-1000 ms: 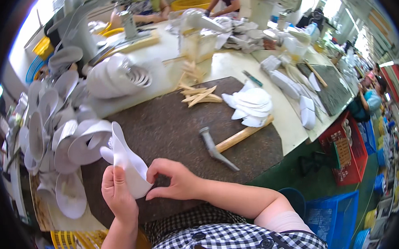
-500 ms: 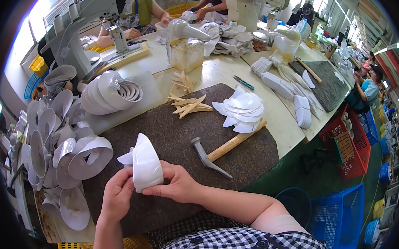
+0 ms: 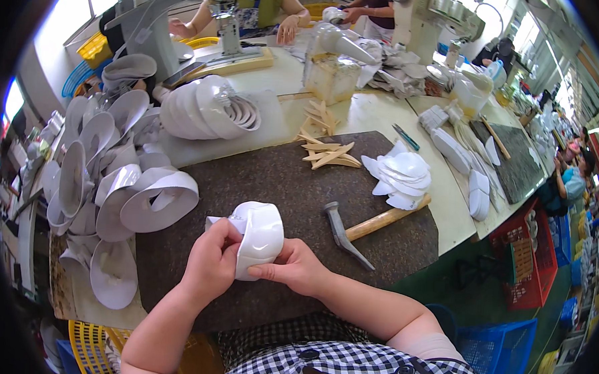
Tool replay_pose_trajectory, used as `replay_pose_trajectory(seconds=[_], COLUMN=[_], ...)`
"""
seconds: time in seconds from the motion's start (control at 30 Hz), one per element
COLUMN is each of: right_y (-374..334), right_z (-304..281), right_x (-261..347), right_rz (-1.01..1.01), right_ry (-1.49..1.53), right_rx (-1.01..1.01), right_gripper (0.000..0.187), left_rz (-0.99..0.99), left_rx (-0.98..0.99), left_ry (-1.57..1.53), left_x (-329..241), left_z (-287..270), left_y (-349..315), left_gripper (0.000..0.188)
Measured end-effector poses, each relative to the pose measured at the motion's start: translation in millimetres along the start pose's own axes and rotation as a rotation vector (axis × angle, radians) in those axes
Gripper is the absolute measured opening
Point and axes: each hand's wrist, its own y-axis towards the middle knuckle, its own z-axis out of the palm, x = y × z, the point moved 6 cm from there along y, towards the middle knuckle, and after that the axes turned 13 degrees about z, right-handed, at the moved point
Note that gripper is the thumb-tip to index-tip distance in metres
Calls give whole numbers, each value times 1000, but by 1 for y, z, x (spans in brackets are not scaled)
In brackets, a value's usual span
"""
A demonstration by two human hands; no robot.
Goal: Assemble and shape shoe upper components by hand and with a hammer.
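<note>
A glossy white shoe upper (image 3: 260,235), curved into a ring, is held up over the dark mottled board (image 3: 175,268). My left hand (image 3: 209,263) pinches its left edge, fingers closed. Around its lower right side my right hand (image 3: 297,270) is closed, the thumb lying on the outer face. A small white flap sticks out beyond the left fingers. To the right on the board lies a hammer (image 3: 386,219) with a wooden handle. Beyond it are a stack of thin white pieces (image 3: 400,171) and several tan strips (image 3: 331,155).
Loose white uppers (image 3: 158,207) pile up at the left; nested ones (image 3: 196,112) sit behind. A crusted glue container (image 3: 334,80) and green-handled snips (image 3: 406,137) lie farther back. Two people work across the table near sewing machines (image 3: 227,27). Blue (image 3: 499,349) and red crates (image 3: 537,257) stand at the right.
The view has shifted, so the table things appear farther right. The upper has been turned and tipped in my hands, showing more of its broad outer face. Both hands still hold it.
</note>
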Motion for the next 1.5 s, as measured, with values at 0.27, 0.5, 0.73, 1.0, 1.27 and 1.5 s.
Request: replay_pose_trajectory(seconds=[0.27,0.5,0.73,1.0,1.27,1.5], right_y=[-5,-5,-6,-4,-40,-32], right_z=[-8,-28,-20,-18,-20,35], right_x=[10,14,15,11,14,40], right_rz=[-152,-345,-336,-279,-330,-577], right_ry=[13,253,257,225,-460,-1652], right_rx=[-53,-249,-127,-66,-563,-265], right_gripper=[28,31,31,28,58,25], left_rz=[398,723,600,504,600,472], left_rx=[-147,-395,-424,-421,-107,334], left_ry=[284,382,477,514,618,842], left_x=[-43,-56,-52,-53,-44,-35], left_z=[-8,10,10,10,-7,-1], left_y=[23,-7,-9,-18,-47,-62], left_gripper=[15,27,31,22,19,18])
